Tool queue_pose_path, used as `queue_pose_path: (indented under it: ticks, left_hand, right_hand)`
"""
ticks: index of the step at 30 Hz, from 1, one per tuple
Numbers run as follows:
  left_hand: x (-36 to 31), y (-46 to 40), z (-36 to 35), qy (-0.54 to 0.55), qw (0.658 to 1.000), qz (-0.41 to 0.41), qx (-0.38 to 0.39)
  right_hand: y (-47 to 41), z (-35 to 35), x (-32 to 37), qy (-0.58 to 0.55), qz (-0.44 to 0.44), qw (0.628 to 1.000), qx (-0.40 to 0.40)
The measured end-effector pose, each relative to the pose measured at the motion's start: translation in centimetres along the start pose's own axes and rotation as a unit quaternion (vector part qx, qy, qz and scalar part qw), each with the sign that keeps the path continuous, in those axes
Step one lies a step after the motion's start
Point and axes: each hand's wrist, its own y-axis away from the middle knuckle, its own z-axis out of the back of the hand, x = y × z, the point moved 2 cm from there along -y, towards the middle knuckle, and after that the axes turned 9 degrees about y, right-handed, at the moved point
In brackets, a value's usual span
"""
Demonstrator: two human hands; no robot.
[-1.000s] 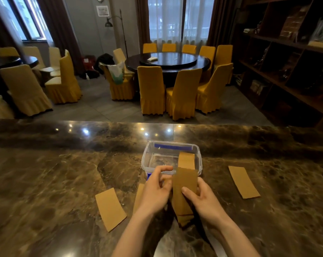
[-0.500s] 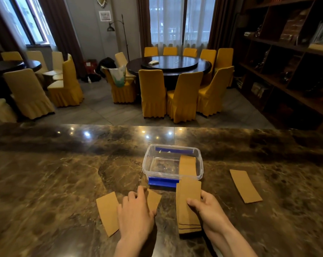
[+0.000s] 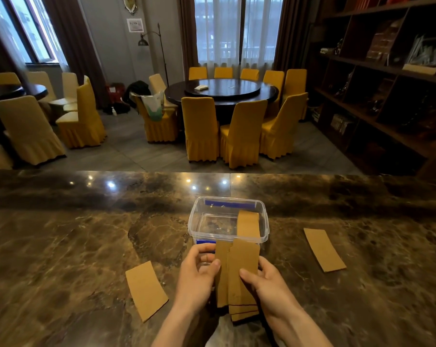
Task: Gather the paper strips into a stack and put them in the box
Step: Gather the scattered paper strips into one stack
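Observation:
A stack of brown paper strips (image 3: 239,274) is held upright over the marble counter, just in front of the clear plastic box (image 3: 194,221). My left hand (image 3: 195,279) grips its left edge, where one strip sticks out a little. My right hand (image 3: 269,284) grips the right edge with the thumb on top. One brown strip (image 3: 248,222) leans inside the box on its right side. A loose strip (image 3: 146,290) lies on the counter to the left, and another loose strip (image 3: 324,249) lies to the right.
The dark marble counter (image 3: 61,246) runs the whole width, with its far edge behind the box. Beyond it are a round dining table (image 3: 220,90), yellow-covered chairs, and wooden shelving (image 3: 387,83) on the right.
My left hand picked up the strip that lay near the box's front left and brought it against the stack. The stack lifted slightly toward the box.

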Motion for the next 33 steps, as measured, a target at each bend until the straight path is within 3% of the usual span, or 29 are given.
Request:
queue_pose_path:
  ticks: [2, 4, 7, 10, 15, 18, 23, 26, 29, 33]
  left_hand:
    - [0.1, -0.2, 0.3, -0.033, 0.999, -0.015, -0.007]
    - [-0.1, -0.7, 0.2, -0.136, 0.988, -0.062, -0.031]
    - [-0.3, -1.3, 2.1, -0.344, 0.926, -0.089, -0.125]
    - [0.1, -1.6, 4.9, -0.478, 0.859, -0.032, -0.183]
    - [1.2, -1.2, 6.8, -0.550, 0.814, 0.052, -0.180]
    - [0.7, -1.3, 7.0, -0.514, 0.839, 0.052, -0.171]
    - [0.4, -0.8, 6.0, -0.307, 0.936, -0.053, -0.161]
    - [-0.3, -0.7, 4.5, -0.195, 0.966, -0.076, -0.153]
    - [-1.0, -0.6, 2.2, -0.066, 0.992, -0.062, -0.083]
    - [-1.5, -0.3, -1.3, 0.032, 0.999, -0.036, -0.007]
  right_hand:
    - [-0.1, 0.0, 0.3, 0.013, -0.003, 1.000, 0.005]
    - [0.3, 1.1, 0.6, 0.001, 0.002, 1.000, -0.015]
    - [0.1, 2.0, 0.6, -0.014, -0.007, 0.999, -0.031]
    - [0.3, 2.3, 0.5, -0.020, -0.010, 0.999, -0.038]
    - [0.5, 2.2, 0.3, -0.027, -0.020, 0.999, -0.040]
    - [0.4, 1.8, 0.3, -0.026, -0.021, 0.999, -0.036]
    - [0.5, 1.3, 0.2, -0.030, -0.021, 0.999, -0.024]
    - [0.6, 1.0, 0.5, -0.047, -0.009, 0.999, 0.002]
    - [0.8, 0.3, 1.1, -0.043, 0.012, 0.999, 0.024]
    - [0.8, 0.3, 1.6, -0.036, 0.036, 0.999, -0.010]
